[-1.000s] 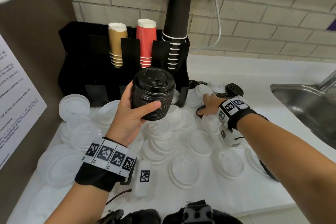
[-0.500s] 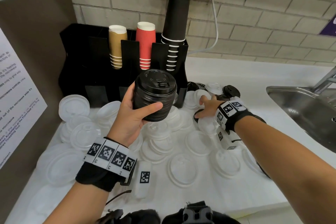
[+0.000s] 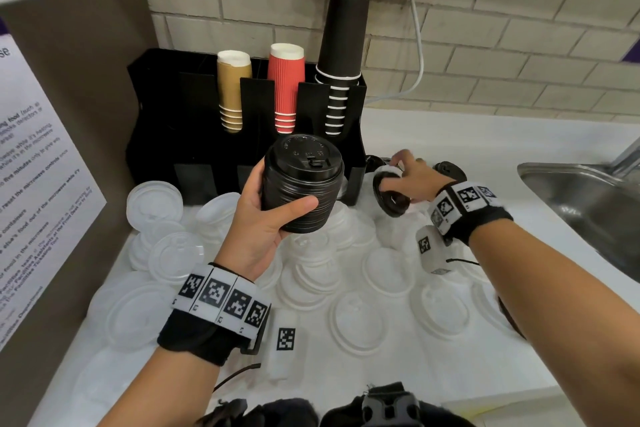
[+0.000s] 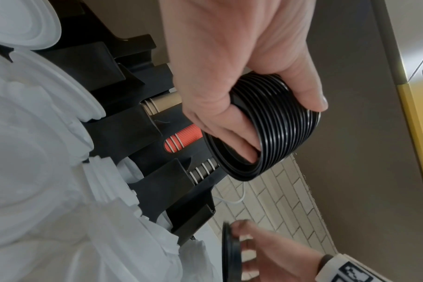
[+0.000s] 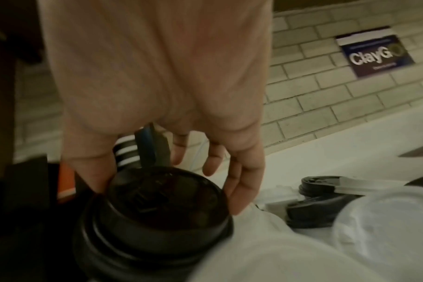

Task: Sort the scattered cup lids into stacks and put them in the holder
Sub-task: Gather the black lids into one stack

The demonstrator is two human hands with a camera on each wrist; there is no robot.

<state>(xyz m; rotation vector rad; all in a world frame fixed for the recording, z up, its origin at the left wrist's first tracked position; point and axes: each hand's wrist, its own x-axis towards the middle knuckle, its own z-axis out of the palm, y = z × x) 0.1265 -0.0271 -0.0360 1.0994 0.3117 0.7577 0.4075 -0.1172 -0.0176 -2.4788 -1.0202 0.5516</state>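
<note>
My left hand (image 3: 273,215) grips a tall stack of black lids (image 3: 301,184) in the air, in front of the black holder (image 3: 162,135). In the left wrist view my fingers curl inside the black stack (image 4: 273,129). My right hand (image 3: 408,177) pinches a single black lid (image 3: 389,198) by its rim, lifted and tilted, just right of the holder. The right wrist view shows this black lid (image 5: 157,206) under my right hand's fingers (image 5: 239,187). Several white lids (image 3: 353,322) lie scattered over the white counter below both hands.
Gold, red and black paper cups (image 3: 287,87) stand in the holder's slots. More black lids (image 3: 448,168) lie beyond my right hand. A steel sink (image 3: 588,198) is at the right. A brown wall with a notice (image 3: 34,184) closes the left side.
My right hand has picked a black lid off the counter beside the holder and raised it on edge. The left hand with its black stack has stayed in place.
</note>
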